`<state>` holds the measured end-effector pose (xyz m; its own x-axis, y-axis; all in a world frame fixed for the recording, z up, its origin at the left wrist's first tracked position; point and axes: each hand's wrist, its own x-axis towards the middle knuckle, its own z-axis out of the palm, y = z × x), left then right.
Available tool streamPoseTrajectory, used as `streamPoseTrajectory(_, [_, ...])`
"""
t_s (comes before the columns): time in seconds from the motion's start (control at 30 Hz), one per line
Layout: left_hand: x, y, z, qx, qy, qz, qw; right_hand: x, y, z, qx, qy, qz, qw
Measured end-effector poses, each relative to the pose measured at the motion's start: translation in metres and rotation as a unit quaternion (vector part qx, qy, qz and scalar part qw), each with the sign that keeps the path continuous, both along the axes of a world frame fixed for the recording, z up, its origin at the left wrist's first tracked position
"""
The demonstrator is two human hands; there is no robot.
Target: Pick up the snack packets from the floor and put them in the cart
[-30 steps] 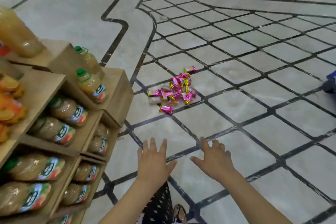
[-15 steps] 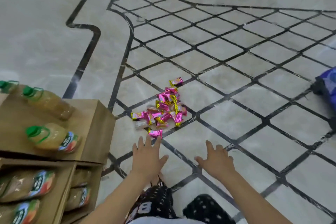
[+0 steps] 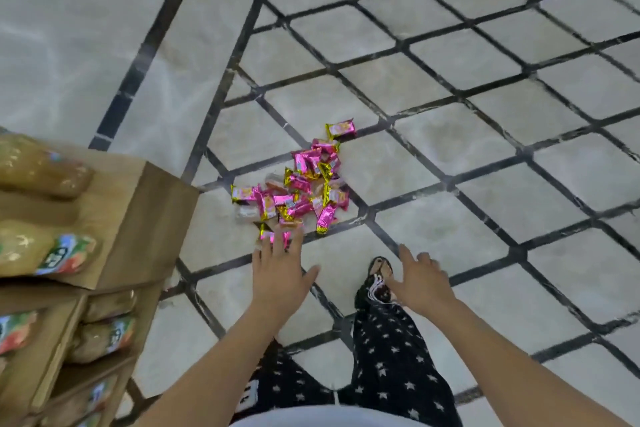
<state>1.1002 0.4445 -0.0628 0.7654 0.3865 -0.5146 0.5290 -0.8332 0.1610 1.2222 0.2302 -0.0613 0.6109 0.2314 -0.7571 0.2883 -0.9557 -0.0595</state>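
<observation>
Several pink and gold snack packets point(image 3: 304, 184) lie in a loose pile on the tiled floor, with one packet point(image 3: 341, 129) a little apart at the far end. My left hand point(image 3: 278, 274) hovers open, palm down, its fingertips over the nearest packet point(image 3: 270, 236). My right hand point(image 3: 420, 279) is open too, spread to the right of the pile and holding nothing. No cart is in view.
A wooden display shelf point(image 3: 145, 218) with juice bottles point(image 3: 45, 253) stands at the left, its corner close to the pile. My right foot in a sandal point(image 3: 377, 276) is planted just below the packets. Grey floor tiles with dark lines stretch ahead and right.
The view has moved forward and tilted down, so the packets are now closer. My left hand has reached the nearest packet. My right foot has stepped forward.
</observation>
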Motion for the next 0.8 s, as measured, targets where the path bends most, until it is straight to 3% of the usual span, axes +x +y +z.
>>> streamPoseTrajectory(0.3, [0.066,-0.043,-0.132,0.015,0.007,0.133,0.991,0.127,0.014,-0.137,0.010,0.003,0.109,0.994])
streamPoseTrajectory(0.5, [0.103,-0.033,-0.293,0.041,-0.035,0.114,0.992,0.171,0.051,-0.308,0.018,-0.042,0.193,0.980])
streamPoseTrajectory(0.67, [0.133,-0.018,-0.441,0.086,-0.067,0.069,0.992,0.188,0.080,-0.454,0.123,-0.078,0.185,0.972])
streamPoseTrajectory(0.8, [0.146,-0.016,-0.549,0.102,-0.093,0.031,0.990,0.189,0.102,-0.560,0.145,-0.097,0.213,0.961])
